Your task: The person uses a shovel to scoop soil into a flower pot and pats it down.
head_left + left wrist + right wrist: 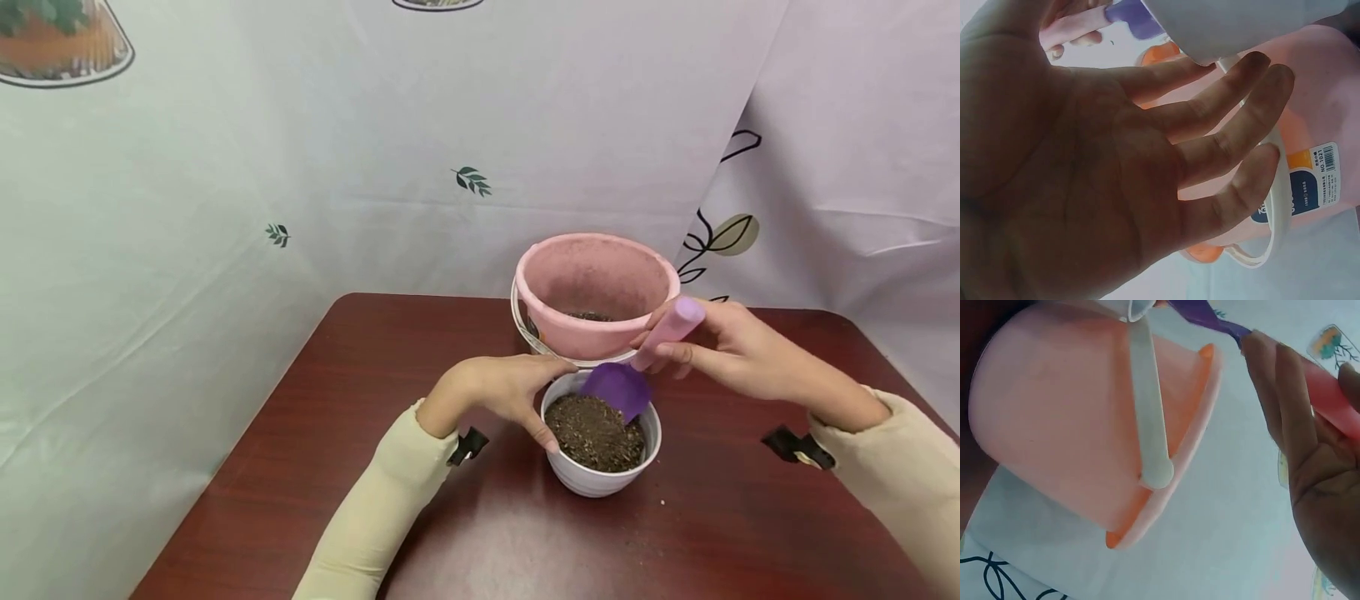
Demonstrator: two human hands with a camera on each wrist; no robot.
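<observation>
A white pot (592, 483) holds dark soil (596, 433) and stands on the table in the head view. My left hand (517, 387) spreads along the pot's left side, thumb at the near rim and index finger toward the far rim. In the left wrist view its fingers (1229, 147) are nearly straight, most of them off the pot. My right hand (727, 346) grips the pink handle of a small trowel (667, 333). The trowel's purple blade tilts down into the pot, against the soil at its far right side.
Right behind the pot stands a pink bucket (600, 329) with some soil at its bottom and a white handle (1150, 412) hanging at its front. A few crumbs lie on the dark red table (360, 375). Patterned cloth (375, 150) hangs behind.
</observation>
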